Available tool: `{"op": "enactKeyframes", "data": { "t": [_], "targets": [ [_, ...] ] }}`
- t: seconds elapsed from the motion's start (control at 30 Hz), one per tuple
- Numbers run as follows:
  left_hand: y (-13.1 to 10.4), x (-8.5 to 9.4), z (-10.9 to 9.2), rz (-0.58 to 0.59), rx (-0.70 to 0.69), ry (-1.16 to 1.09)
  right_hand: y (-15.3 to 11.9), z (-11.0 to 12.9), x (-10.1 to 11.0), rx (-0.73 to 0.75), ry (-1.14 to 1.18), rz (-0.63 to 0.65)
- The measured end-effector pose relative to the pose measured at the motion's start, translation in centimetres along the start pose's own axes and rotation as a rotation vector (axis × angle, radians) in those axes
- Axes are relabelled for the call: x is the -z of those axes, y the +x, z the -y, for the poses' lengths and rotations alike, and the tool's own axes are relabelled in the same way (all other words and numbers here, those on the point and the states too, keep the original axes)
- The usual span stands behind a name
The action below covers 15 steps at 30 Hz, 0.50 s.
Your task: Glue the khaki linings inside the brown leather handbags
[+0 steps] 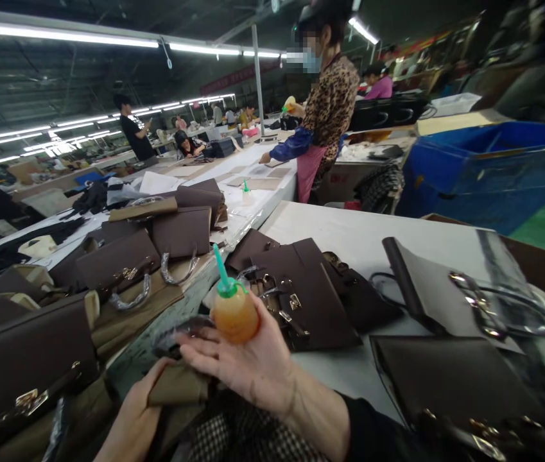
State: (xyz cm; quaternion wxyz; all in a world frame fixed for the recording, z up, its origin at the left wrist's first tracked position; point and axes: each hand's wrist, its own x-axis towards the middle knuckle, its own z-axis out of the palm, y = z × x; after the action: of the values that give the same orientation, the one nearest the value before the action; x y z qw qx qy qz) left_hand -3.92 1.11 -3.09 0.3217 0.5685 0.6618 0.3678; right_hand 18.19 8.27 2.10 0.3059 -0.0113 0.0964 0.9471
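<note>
Left hand (135, 417) grips a tan folded piece (178, 385); right hand (248, 362), just above it, holds an orange glue bottle (233, 311) upright, brown bags (301, 298) beyond.

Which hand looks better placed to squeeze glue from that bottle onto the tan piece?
Probably the right hand: it already holds the orange squeeze bottle, green nozzle up. The left hand grips the tan piece.

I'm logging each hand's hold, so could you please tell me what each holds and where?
The right hand holds the orange squeeze bottle by its round body. The left hand grips a folded tan piece at its edge.
</note>
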Motion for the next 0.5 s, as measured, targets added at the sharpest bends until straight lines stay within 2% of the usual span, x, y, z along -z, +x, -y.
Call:
{"op": "enactKeyframes", "data": {
  "t": [0.1, 0.13, 0.23, 0.33, 0.43, 0.5],
  "targets": [
    [-2.0, 2.5, -3.3, 0.086, 0.087, 0.02, -1.1, 1.4, -0.8, -0.09, -0.15, 0.137],
    [-2.8, 2.8, -4.5, 0.127, 0.104, 0.015, -1.6, 2.0, -1.0, -0.066, -0.191, 0.163],
    [-4.9, 2.5, -6.8, 0.182, 0.181, -0.115, -3.2, 4.4, -0.2, 0.039, -0.317, 0.114],
    [-6.8, 1.7, -6.1, 0.093, 0.346, -0.254, -5.0, 6.4, 2.8, 0.125, -0.351, -0.045],
    [-8.9, 1.7, -3.8, -0.123, 0.536, -0.217, -6.6, 6.7, 6.4, 0.096, -0.294, -0.21],
    [-10.1, 2.1, -2.6, -0.224, 0.613, -0.219, -7.3, 6.0, 8.1, 0.024, -0.271, -0.255]
  ]
}}
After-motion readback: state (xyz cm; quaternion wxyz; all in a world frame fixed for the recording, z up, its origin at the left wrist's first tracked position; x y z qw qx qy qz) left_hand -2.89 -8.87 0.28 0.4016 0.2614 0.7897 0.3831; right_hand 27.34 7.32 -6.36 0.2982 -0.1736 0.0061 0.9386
